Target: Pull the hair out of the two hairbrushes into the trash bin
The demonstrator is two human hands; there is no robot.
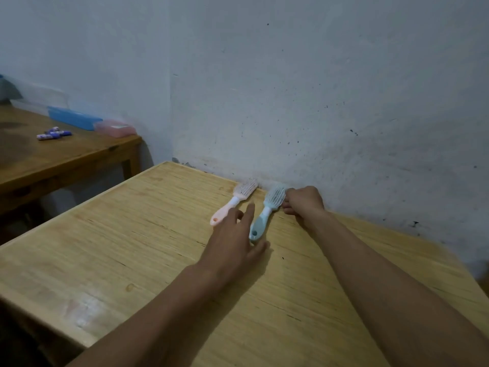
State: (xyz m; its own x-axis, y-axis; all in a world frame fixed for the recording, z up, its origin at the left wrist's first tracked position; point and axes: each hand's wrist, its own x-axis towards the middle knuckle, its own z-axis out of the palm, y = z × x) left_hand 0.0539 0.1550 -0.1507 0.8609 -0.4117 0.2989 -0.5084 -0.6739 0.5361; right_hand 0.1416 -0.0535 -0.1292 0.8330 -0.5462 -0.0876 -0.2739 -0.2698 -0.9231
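Observation:
Two hairbrushes lie side by side on the light wooden table (132, 255), heads toward the wall. The pink hairbrush (232, 201) is on the left, the pale blue hairbrush (266, 210) on the right. My left hand (235, 242) hovers open over the table, its fingers spread between the two handles and beside the blue handle. My right hand (303, 201) is curled at the right side of the blue brush head, fingertips touching its bristles. I cannot tell whether hair is pinched in them. No trash bin is in view.
The table stands against a marked white wall (317, 102). A darker wooden table (66, 157) stands at the left, with a blue box (74, 117), a pink box (115, 127) and small blue-white items (54, 133) on it. A gap separates the two tables.

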